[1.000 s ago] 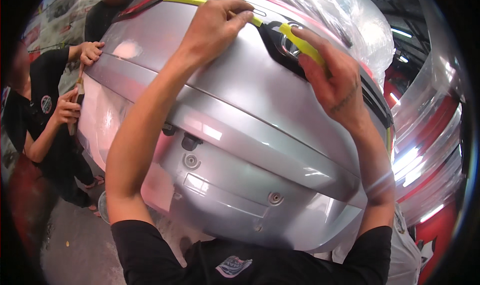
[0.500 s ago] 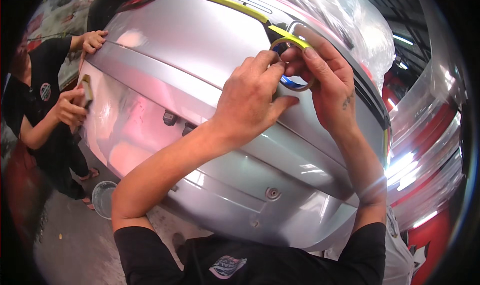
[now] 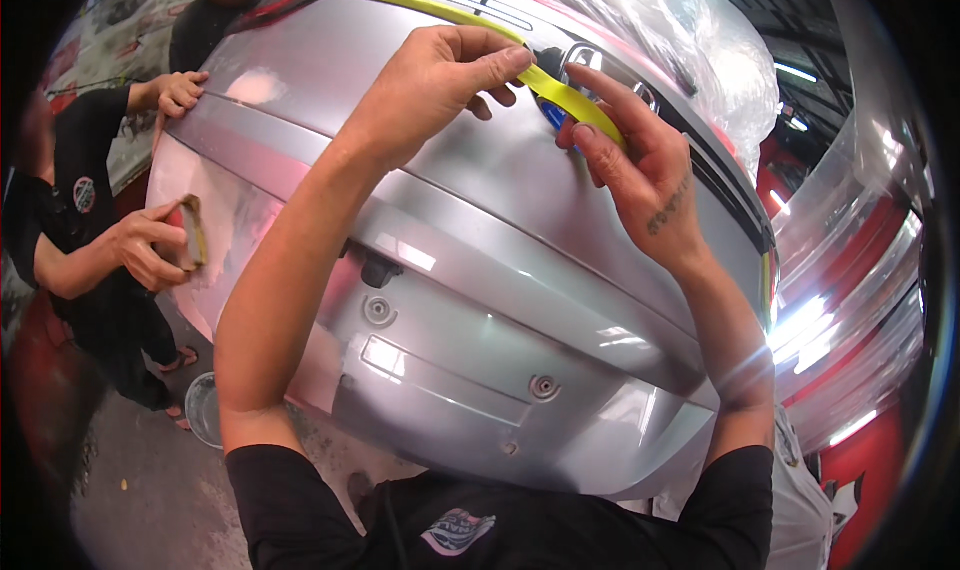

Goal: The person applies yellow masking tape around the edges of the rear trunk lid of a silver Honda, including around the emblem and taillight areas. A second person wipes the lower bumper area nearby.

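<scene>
A strip of yellow masking tape (image 3: 430, 6) runs along the upper edge of a silver car's tailgate (image 3: 480, 270), just below the rear window. My left hand (image 3: 425, 95) is at the strip's right end, thumb and forefinger closed on the tape. From there the yellow band stretches to the tape roll (image 3: 590, 110), whose blue inner side shows a little. The roll is held by my right hand (image 3: 645, 170), fingers curled round it. Part of the roll is hidden by those fingers.
At the left, a co-worker's hand (image 3: 150, 250) holds a sanding block (image 3: 190, 232) against the pinkish bare panel; the other hand (image 3: 182, 94) rests on the car. A bucket (image 3: 203, 410) stands on the floor. Clear plastic sheeting (image 3: 740, 80) covers the roof.
My left hand has moved left and up from beside the roll onto the strip. The tape between my hands is now stretched out. The co-worker's sanding block has shifted down and right.
</scene>
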A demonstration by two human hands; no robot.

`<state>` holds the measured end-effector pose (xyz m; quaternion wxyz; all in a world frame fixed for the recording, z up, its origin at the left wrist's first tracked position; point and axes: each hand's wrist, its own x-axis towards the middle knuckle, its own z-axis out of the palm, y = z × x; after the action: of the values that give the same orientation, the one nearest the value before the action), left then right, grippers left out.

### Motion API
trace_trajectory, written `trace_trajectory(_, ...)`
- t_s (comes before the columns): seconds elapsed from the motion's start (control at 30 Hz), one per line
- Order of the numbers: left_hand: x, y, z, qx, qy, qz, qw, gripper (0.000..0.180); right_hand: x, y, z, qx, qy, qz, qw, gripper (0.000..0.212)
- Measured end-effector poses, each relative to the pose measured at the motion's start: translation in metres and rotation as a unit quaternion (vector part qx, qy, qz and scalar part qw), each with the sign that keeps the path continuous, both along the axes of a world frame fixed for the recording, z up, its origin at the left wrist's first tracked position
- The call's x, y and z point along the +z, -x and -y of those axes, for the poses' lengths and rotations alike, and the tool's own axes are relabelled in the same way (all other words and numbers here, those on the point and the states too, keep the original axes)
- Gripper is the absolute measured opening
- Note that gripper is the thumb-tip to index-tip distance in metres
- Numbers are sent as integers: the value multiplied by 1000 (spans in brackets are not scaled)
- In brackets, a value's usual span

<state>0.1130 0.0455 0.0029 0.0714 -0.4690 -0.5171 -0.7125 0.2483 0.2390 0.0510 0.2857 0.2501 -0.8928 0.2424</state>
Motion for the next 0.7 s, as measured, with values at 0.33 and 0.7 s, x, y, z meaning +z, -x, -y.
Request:
trace_trajectory(0.33,8,13,10,63,28,-91,993,31,0,-1,3,-11,-54,-23,998,47)
trace_trajectory(0.7,32,30,5,203,-61,-203,956,11,6,-7,14,-65,-180,-179,965,46)
